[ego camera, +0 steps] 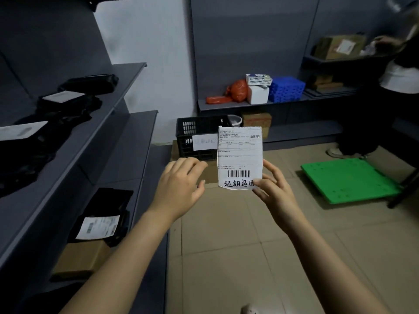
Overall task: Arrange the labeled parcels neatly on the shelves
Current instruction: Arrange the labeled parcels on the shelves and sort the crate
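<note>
My right grip [275, 196] pinches the lower corner of an upright white paper shipping label [240, 155]. My left grip [179, 189] hangs open just beside it. Black plastic-wrapped parcels [102, 214] lie on grey metal shelves [140, 132], left.

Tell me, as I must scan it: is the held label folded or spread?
Spread: the label shows its full printed face and barcode, pinched low by the right hand.

Black crate [199, 132] with a paper sign [204, 141] sat on the tiled floor [226, 223] by the far wall, and a green board [349, 180] lay flat off to its right. Higher up, an orange bag [238, 90], a white box [258, 95] under a white basket [258, 79] and a blue crate [286, 88] stood side by side. A person [399, 75] stood far right.
</note>
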Tool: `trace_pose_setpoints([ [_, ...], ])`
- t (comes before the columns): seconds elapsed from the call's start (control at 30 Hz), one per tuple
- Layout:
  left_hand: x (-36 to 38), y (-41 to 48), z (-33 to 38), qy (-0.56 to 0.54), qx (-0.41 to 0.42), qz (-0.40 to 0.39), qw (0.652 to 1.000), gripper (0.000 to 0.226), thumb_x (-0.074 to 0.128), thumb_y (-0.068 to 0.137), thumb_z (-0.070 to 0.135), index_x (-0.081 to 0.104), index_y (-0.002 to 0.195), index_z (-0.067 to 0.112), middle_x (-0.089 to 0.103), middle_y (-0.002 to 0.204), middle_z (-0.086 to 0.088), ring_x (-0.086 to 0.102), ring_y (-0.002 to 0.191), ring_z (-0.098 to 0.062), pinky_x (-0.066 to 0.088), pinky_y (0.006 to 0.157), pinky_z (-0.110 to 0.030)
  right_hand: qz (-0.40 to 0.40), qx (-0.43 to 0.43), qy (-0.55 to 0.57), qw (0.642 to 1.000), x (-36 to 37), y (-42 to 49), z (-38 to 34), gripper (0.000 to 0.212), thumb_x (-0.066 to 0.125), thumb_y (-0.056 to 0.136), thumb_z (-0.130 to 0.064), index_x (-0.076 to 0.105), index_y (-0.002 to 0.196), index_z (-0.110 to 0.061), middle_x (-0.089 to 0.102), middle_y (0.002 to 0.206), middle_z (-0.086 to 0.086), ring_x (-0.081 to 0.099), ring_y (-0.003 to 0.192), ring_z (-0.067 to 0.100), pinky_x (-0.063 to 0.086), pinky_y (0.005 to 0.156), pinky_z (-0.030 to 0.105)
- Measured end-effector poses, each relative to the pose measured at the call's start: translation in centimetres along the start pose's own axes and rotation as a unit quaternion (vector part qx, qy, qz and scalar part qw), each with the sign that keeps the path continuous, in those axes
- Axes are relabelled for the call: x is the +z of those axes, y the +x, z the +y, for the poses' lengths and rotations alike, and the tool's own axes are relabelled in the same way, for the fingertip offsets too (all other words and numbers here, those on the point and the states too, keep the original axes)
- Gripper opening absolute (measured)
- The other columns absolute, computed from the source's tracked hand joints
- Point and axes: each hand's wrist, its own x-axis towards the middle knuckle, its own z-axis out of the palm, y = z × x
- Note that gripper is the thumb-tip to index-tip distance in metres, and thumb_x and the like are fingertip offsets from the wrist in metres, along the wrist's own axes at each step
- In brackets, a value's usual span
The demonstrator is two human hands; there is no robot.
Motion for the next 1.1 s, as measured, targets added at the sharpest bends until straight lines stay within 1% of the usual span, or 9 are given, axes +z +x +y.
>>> trace_pose_setpoints([
  [0.17, 6.5, 7.8, -2.9, 0.011, -0.009, 0.011, 1.0, 0.031, 0.061, 0.08, 0.022, 0.064, 0.109, 0.012, 0.061, 0.101, -0.001, 0.056, 0.094, -0.021, 0.042, 0.082, -0.033, -0.016, -0.005, -0.005, 1.0, -2.6, 10.9, -0.7, 0.062, 0.069, 0.068, -0.018, 0.058, 0.127, -0.031, 0.069, 0.118, 0.009, 0.064, 0.113, 0.019, 0.049, 0.094, 0.033],
  [0.23, 8.7, 11.0, -3.8, 0.009, -0.017, 0.013, 1.0, 0.032, 0.068, 0.078, 0.017, 0.064, 0.109, 0.012, 0.062, 0.101, -0.001, 0.056, 0.094, -0.021, 0.043, 0.082, -0.033, -0.019, 0.001, -0.002, 1.0, -3.6, 15.2, -1.1, 0.061, 0.068, 0.069, -0.016, 0.058, 0.127, -0.031, 0.069, 0.118, 0.01, 0.065, 0.112, 0.019, 0.05, 0.092, 0.031],
  [0.3, 10.7, 14.0, -4.8, 0.007, -0.028, 0.015, 0.999, 0.035, 0.074, 0.074, 0.014, 0.065, 0.108, 0.012, 0.062, 0.101, -0.001, 0.056, 0.095, -0.021, 0.044, 0.082, -0.034, -0.03, 0.004, -0.007, 1.0, -4.3, 19.2, -1.5, 0.063, 0.071, 0.066, -0.02, 0.058, 0.127, -0.032, 0.069, 0.119, 0.01, 0.064, 0.113, 0.021, 0.05, 0.097, 0.036],
  [0.37, 12.7, 16.5, -5.9, 0.008, -0.033, 0.017, 0.999, 0.035, 0.075, 0.074, 0.014, 0.065, 0.107, 0.013, 0.062, 0.101, -0.001, 0.056, 0.095, -0.021, 0.044, 0.082, -0.034, -0.039, 0.007, -0.01, 0.999, -4.7, 22.9, -1.5, 0.067, 0.073, 0.063, -0.025, 0.057, 0.128, -0.031, 0.068, 0.12, 0.009, 0.064, 0.114, 0.022, 0.047, 0.103, 0.042],
  [0.5, 16.9, 20.4, -9.1, 0.012, -0.035, 0.016, 0.999, 0.034, 0.074, 0.075, 0.014, 0.064, 0.107, 0.012, 0.062, 0.1, -0.001, 0.056, 0.093, -0.022, 0.039, 0.083, -0.032, -0.037, 0.022, -0.007, 0.999, -4.9, 29.3, -0.3, 0.065, 0.072, 0.066, -0.02, 0.057, 0.129, -0.029, 0.068, 0.12, 0.009, 0.063, 0.116, 0.023, 0.043, 0.108, 0.047],
  [0.57, 19.1, 22.2, -11.1, 0.012, -0.037, 0.013, 0.999, 0.036, 0.076, 0.073, 0.014, 0.065, 0.107, 0.012, 0.062, 0.1, -0.002, 0.055, 0.094, -0.022, 0.038, 0.084, -0.032, -0.035, 0.029, -0.004, 0.999, -4.6, 32.5, 0.4, 0.068, 0.073, 0.062, -0.024, 0.057, 0.128, -0.028, 0.068, 0.121, 0.009, 0.063, 0.116, 0.022, 0.043, 0.108, 0.046],
  [0.7, 23.5, 25.9, -16.0, 0.006, -0.035, 0.003, 0.999, 0.035, 0.076, 0.073, 0.014, 0.065, 0.107, 0.012, 0.062, 0.101, -0.002, 0.056, 0.095, -0.022, 0.039, 0.084, -0.032, -0.023, 0.035, -0.005, 0.999, -3.7, 39.4, 2.1, 0.06, 0.069, 0.07, -0.016, 0.057, 0.128, -0.028, 0.068, 0.12, 0.01, 0.063, 0.116, 0.022, 0.044, 0.107, 0.045],
  [0.83, 27.9, 30.5, -22.3, -0.003, -0.02, -0.008, 1.0, 0.036, 0.075, 0.073, 0.013, 0.065, 0.108, 0.011, 0.062, 0.101, -0.003, 0.059, 0.094, -0.024, 0.043, 0.082, -0.035, -0.008, 0.028, -0.009, 1.0, -1.9, 47.1, 3.5, 0.068, 0.075, 0.064, -0.023, 0.057, 0.129, -0.028, 0.068, 0.12, 0.01, 0.065, 0.113, 0.022, 0.047, 0.104, 0.044],
  [1.1, 34.4, 40.3, -34.0, -0.003, 0.033, -0.032, 0.999, 0.038, 0.077, 0.072, 0.011, 0.066, 0.108, 0.009, 0.064, 0.102, -0.006, 0.061, 0.092, -0.026, 0.048, 0.079, -0.037, 0.034, 0.023, 0.005, 0.999, 1.7, 61.0, 4.6, 0.073, 0.077, 0.059, -0.029, 0.057, 0.129, -0.028, 0.067, 0.122, 0.012, 0.066, 0.112, 0.023, 0.051, 0.095, 0.037],
])
